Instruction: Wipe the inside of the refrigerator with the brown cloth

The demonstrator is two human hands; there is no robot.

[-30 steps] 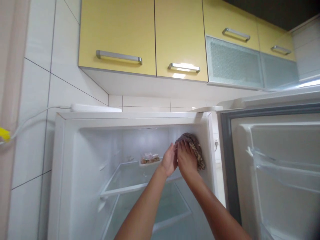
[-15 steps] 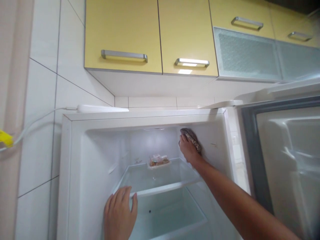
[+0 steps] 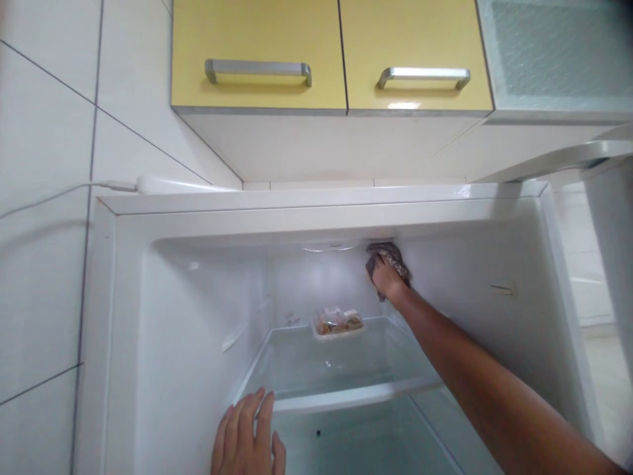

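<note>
Deep inside the refrigerator (image 3: 316,215), my right hand (image 3: 384,276) grips a dark patterned cloth (image 3: 395,256). It presses the cloth against the upper back right corner, just under the ceiling. My left hand (image 3: 247,435) is open, its fingers stretched out by the front left end of the upper glass shelf (image 3: 346,359). Whether its fingertips touch the shelf's edge I cannot tell. A small clear tray of food (image 3: 339,323) sits at the back of that shelf, to the left of the cloth.
Yellow cabinets (image 3: 257,39) with metal handles hang above the refrigerator. Its open door (image 3: 610,218) stands at the right. A white cable (image 3: 54,198) runs along the tiled wall to a white device (image 3: 178,186) on top. A lower shelf (image 3: 356,442) shows a small dark spot.
My right hand has moved the cloth from the right wall deeper into the back corner. The view has come closer to the refrigerator; my left hand appears lower in the picture.
</note>
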